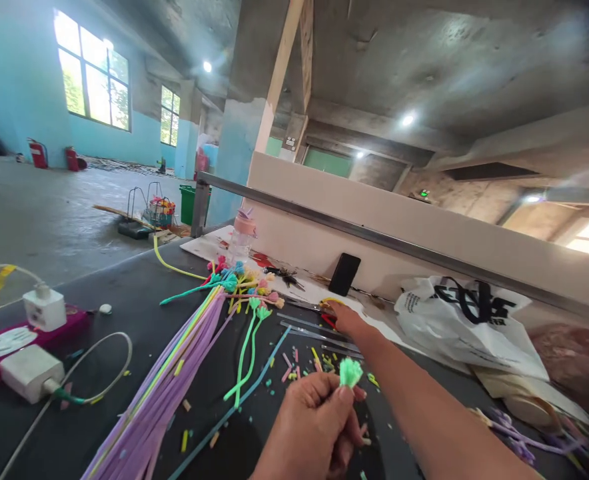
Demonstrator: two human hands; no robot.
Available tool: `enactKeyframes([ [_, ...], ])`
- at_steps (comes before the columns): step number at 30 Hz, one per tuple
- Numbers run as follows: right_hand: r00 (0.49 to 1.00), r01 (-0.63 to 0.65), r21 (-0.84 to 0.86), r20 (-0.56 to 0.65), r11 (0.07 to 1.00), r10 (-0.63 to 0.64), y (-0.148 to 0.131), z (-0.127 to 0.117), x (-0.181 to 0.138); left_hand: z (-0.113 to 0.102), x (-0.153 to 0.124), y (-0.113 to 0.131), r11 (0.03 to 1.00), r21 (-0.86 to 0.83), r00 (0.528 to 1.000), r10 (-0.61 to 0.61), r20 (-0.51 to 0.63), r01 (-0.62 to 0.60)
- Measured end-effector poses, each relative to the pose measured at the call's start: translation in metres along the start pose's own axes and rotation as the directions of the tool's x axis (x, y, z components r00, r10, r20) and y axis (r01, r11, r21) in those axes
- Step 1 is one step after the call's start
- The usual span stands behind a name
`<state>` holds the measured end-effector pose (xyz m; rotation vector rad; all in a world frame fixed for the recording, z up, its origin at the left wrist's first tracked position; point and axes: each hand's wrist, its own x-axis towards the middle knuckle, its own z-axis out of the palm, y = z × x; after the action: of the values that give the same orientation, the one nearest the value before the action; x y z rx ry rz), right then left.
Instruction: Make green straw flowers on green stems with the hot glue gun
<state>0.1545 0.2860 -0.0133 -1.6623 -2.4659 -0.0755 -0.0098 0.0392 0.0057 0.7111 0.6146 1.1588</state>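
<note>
Bare concrete ceiling and pale-blue walls [19, 73] surround a black work table [124, 300] scattered with short chenille clippings [297, 372]. At the near edge, the left hand [314, 417] is raised with thumb and fingers pinched on a mint-green tuft [350, 372], whose fluffy end points up above the thumb. Beyond it, the right arm stretches forward across the table; the right hand [344, 319], palm down, is at a scissors-like tool with red and yellow handles [329, 321], though whether its fingers are closed on them I cannot tell. The tuft sits between the hands, nearer the viewer than the tool; left of it lie two green-tufted stems [263, 312] and a mostly purple chenille-stem bundle [174, 380]. Behind the bundle stands a clear pink-lidded bottle [240, 243]. Right of the arm slumps a white plastic bag [467, 327], contents hidden. On the floor, a wire basket [159, 213] holds brightly coloured items beside a green bin [188, 203].
</note>
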Motion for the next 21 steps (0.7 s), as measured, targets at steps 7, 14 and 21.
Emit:
enactKeyframes([
  [7,0.993,0.019,0.035,0.114,0.999,-0.023,0.004,-0.014,-0.016,-0.003,0.006,-0.006,0.998,0.015,0.999,0.054,0.002,-0.054],
  [14,0.977,-0.159,0.207,0.173,0.965,0.123,0.004,-0.057,-0.044,-0.004,0.003,-0.004,0.997,0.056,0.993,0.039,0.109,-0.046],
  [21,0.966,-0.235,0.569,0.049,0.788,0.253,-0.021,-0.116,-0.154,0.006,-0.024,-0.002,0.992,0.099,0.971,0.057,0.231,-0.081],
])
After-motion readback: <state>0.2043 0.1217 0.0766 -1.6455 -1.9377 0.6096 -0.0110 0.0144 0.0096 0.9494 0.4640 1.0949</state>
